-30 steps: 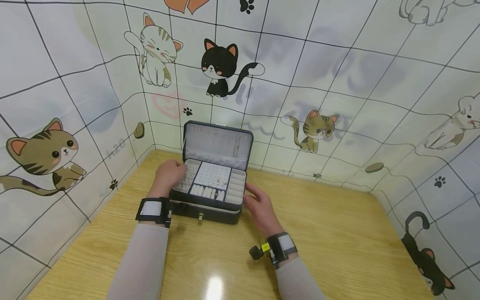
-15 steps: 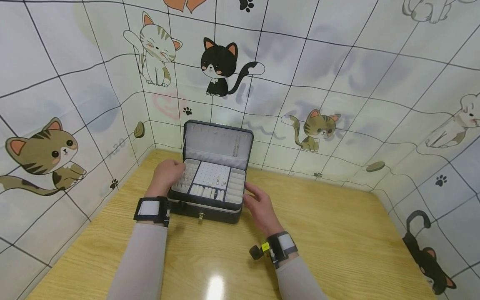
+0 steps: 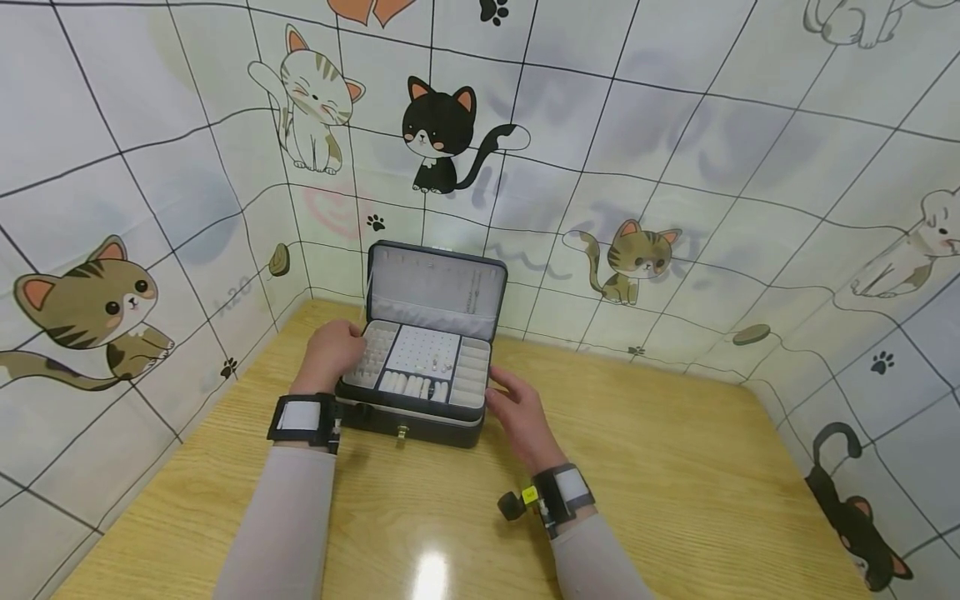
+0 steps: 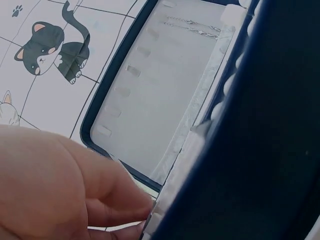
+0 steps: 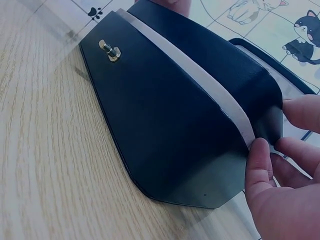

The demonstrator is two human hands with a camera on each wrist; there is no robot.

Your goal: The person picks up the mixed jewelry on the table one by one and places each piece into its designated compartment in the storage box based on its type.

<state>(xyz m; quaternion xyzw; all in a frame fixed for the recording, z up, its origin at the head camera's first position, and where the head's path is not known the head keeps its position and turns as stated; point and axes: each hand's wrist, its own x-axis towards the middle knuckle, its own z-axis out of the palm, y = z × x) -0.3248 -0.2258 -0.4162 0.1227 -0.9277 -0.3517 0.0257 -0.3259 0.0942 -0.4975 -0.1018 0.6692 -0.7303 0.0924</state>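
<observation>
A dark navy jewelry box (image 3: 442, 431) stands on the table with its lid (image 3: 435, 283) raised. Its upper tray (image 3: 423, 343) has a pegged white panel, padded ring rolls (image 3: 405, 384) and side compartments. A pale gap shows between tray and base in the right wrist view. My left hand (image 3: 330, 354) holds the tray's left edge, its fingertips partly hidden. On the opposite side, my right hand (image 5: 295, 195) grips the tray's right end, fingers on the dark upper wall and thumb at the pale seam. Fine chains (image 4: 192, 29) hang inside the lid.
A gold-coloured clasp (image 5: 110, 51) sits on the box's front. The wooden table (image 3: 645, 467) extends to the right and toward me. Behind and to the left rises a cat-printed wall covering (image 3: 540, 167), close to the raised lid.
My left hand has shifted very slightly leftward along with the tray's left edge. My right hand stays almost where it was, and the lid remains up.
</observation>
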